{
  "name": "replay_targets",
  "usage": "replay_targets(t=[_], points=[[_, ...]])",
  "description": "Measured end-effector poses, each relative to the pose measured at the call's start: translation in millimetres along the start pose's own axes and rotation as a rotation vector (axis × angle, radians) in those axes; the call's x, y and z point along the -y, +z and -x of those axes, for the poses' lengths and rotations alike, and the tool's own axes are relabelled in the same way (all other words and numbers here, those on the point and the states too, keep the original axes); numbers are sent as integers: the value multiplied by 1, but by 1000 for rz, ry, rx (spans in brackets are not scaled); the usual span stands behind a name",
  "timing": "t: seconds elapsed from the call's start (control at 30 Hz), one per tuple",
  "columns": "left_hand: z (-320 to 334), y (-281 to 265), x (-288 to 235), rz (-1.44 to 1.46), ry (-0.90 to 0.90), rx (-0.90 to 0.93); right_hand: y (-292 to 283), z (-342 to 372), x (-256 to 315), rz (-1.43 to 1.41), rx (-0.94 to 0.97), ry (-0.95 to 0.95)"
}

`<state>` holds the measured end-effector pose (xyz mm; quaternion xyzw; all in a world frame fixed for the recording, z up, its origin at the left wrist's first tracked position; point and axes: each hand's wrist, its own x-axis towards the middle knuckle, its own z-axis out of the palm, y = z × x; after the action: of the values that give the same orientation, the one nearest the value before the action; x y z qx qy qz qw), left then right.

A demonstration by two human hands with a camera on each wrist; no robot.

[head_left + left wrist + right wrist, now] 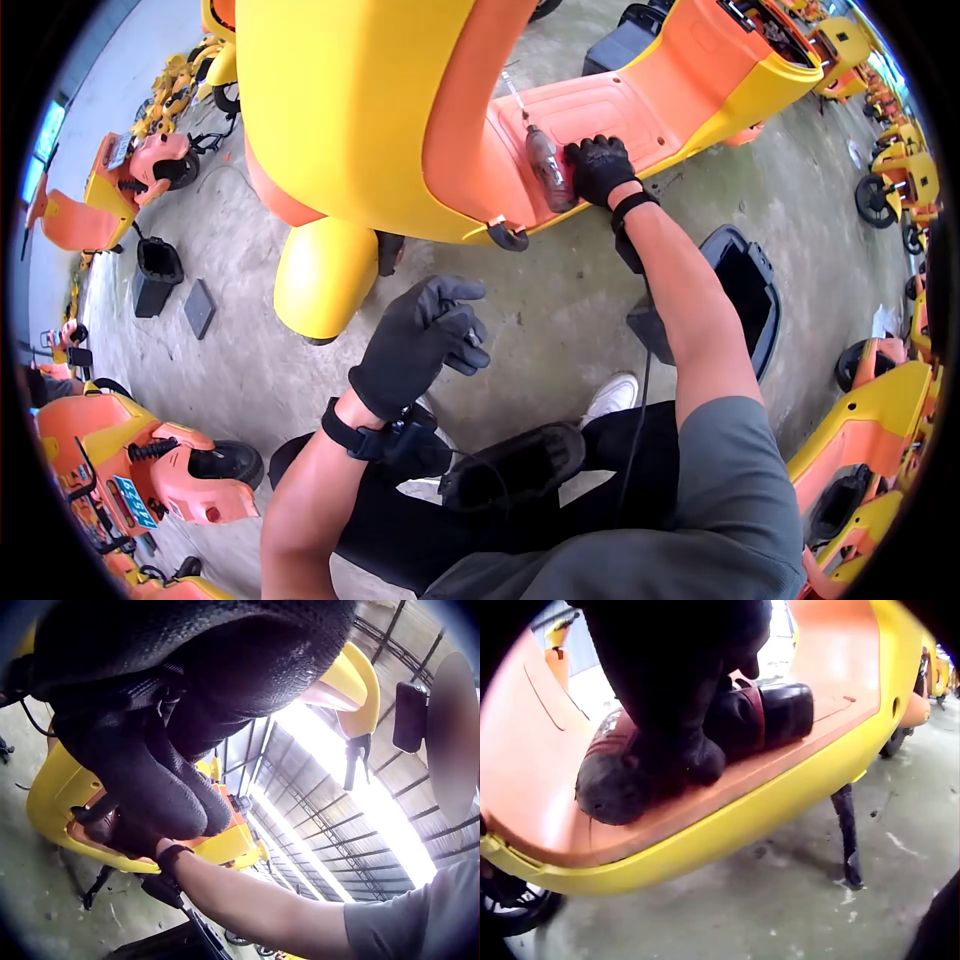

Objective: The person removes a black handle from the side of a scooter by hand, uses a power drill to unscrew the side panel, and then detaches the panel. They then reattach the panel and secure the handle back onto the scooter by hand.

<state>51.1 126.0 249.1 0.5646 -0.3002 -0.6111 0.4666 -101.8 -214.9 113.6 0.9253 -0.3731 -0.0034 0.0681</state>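
A cordless drill (549,170) with a long thin bit lies on the orange footboard (640,118) of a yellow and orange scooter. My right hand (600,170), in a black glove, grips the drill by its handle; the drill's black battery (789,712) shows past the fingers in the right wrist view. Nearer to me, beside the scooter's yellow front fender (325,280), my gloved left hand (420,335) is raised with bent fingers. They pinch a small metal piece (472,338), mostly hidden by the glove; I cannot tell its kind.
An open black bin (745,290) stands on the concrete floor at right, and another black bin (515,465) sits between my legs. A black box (158,262) and a flat dark panel (200,308) lie at left. Several more scooters line both sides. The scooter's kickstand (847,836) touches the floor.
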Motion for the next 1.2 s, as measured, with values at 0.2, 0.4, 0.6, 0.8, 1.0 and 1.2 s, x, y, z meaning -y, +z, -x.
replay_targets(t=[0.2, 0.4, 0.6, 0.8, 1.0, 1.2], points=[[-8, 2, 15, -2, 110, 55, -16, 54, -6, -372, 54, 0], [2, -6, 17, -11, 140, 27, -61, 116, -7, -867, -103, -57], [0, -20, 15, 166, 256, 7, -192, 255, 20, -1790, -272, 223], [9, -27, -5, 294, 395, -16, -187, 349, 50, -2294, -278, 109], [32, -34, -30, 408, 538, -37, -190, 354, 123, -2285, -176, 219], [45, -43, -37, 524, 621, -5, -185, 343, 126, -2256, 90, 133]])
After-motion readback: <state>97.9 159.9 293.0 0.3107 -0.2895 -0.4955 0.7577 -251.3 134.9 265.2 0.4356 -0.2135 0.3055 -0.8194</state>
